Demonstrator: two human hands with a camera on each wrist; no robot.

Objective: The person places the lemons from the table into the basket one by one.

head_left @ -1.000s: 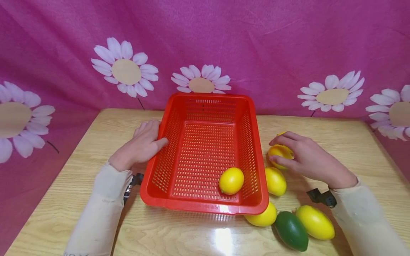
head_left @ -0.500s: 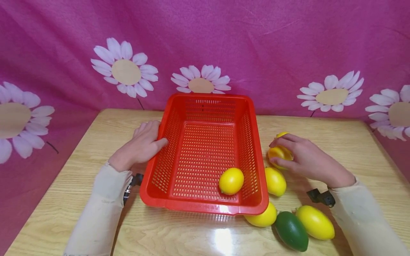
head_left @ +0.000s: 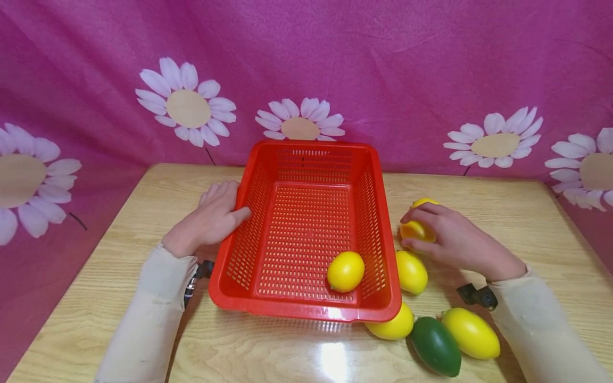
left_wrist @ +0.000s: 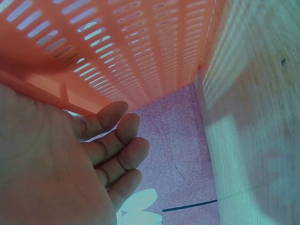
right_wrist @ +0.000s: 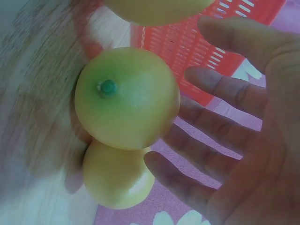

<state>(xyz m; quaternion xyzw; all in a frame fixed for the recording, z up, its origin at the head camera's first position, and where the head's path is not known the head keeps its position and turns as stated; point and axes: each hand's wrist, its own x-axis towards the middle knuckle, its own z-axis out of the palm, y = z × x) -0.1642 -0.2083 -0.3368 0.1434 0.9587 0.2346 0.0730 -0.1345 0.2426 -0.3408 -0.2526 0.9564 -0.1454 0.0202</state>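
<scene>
My left hand [head_left: 206,221] grips the left rim of a red perforated plastic basket [head_left: 306,311], thumb over the edge and fingers outside; the left wrist view shows these fingers [left_wrist: 124,154] bent below the rim. One lemon [head_left: 346,272] lies inside, near the front right. Right of the basket, my right hand [head_left: 452,236] hovers over another lemon [head_left: 415,231], partly covering it. The right wrist view has this lemon [right_wrist: 126,98] with its green stem end showing, beside spread, slightly bent fingers [right_wrist: 220,89]. Behind it sits a further lemon [head_left: 425,202].
Close by the basket's right side are two more lemons [head_left: 411,272] [head_left: 391,324], the front one partly under the rim. A dark green oval fruit [head_left: 436,346] and a longer yellow fruit [head_left: 471,333] lie at front right. A pink flowered cloth [head_left: 383,69] hangs behind the wooden table [head_left: 258,356].
My right hand has shifted slightly down and left over the lemon, uncovering more of the one behind. The left hand and the basket look the same.
</scene>
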